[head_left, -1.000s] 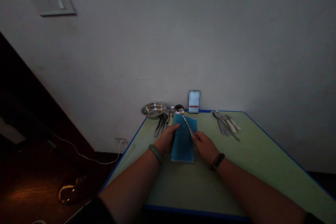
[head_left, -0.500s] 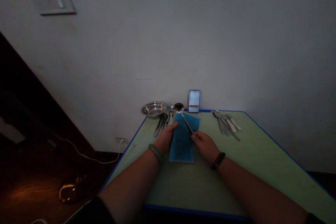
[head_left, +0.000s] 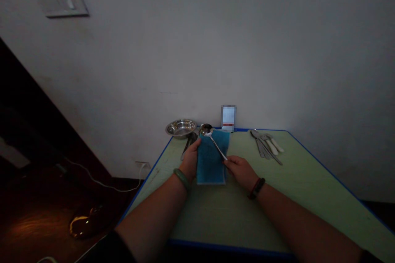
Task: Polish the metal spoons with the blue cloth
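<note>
- While the steel spoon [head_left: 215, 141] lies slanted over the blue towel [head_left: 211, 158], its bowl past the far edge, my right fingers [head_left: 233, 161] sit together at the handle's end; pinching or not, I cannot tell.
- My left hand [head_left: 189, 159] rests, fingers together, on the towel's left edge.
- Since a moment ago, the towel has slid left and nearer me.
- Far left: a steel bowl [head_left: 180, 128].
- Far right: grouped cutlery [head_left: 265, 144].

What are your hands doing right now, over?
Left grip on blue cloth. Right grip pinching steel spoon by handle, bowl at cloth's far edge. Steel basin and cutlery beyond left hand.
</note>
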Action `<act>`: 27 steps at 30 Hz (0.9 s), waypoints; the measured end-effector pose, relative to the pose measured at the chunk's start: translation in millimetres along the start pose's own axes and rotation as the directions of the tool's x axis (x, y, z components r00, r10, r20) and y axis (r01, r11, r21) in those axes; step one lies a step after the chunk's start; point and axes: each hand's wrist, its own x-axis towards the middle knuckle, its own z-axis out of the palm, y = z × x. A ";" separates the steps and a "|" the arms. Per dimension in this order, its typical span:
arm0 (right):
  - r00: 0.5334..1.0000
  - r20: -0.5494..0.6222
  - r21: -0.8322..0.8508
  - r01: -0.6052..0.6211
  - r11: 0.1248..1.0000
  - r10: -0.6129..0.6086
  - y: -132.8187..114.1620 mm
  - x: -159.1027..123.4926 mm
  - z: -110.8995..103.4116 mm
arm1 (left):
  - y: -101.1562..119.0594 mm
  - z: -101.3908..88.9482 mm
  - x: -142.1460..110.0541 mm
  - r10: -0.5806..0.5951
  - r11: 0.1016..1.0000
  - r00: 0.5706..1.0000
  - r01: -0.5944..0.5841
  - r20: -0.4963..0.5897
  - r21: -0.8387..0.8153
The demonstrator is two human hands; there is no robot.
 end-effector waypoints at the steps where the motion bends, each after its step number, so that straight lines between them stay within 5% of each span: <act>1: 1.000 0.001 0.007 -0.002 1.000 0.002 0.7 0.3 -0.2 | 0.1 -0.2 0.2 -0.004 1.000 1.000 0.004 0.012 -0.004; 12: 0.999 -0.015 -0.098 0.028 0.995 -0.030 -4.5 -1.7 -6.3 | 5.5 -5.7 5.4 0.097 0.995 0.995 -0.097 -0.014 -0.018; 21: 0.998 -0.057 -0.142 0.006 0.990 -0.014 -0.6 0.7 -9.3 | 15.9 -8.9 8.2 0.240 0.965 0.955 -0.254 -0.174 -0.060; 27: 0.997 -0.074 -0.150 -0.014 0.989 0.003 1.5 2.1 -10.0 | 16.3 -12.1 10.4 0.201 0.974 0.972 -0.212 -0.123 -0.083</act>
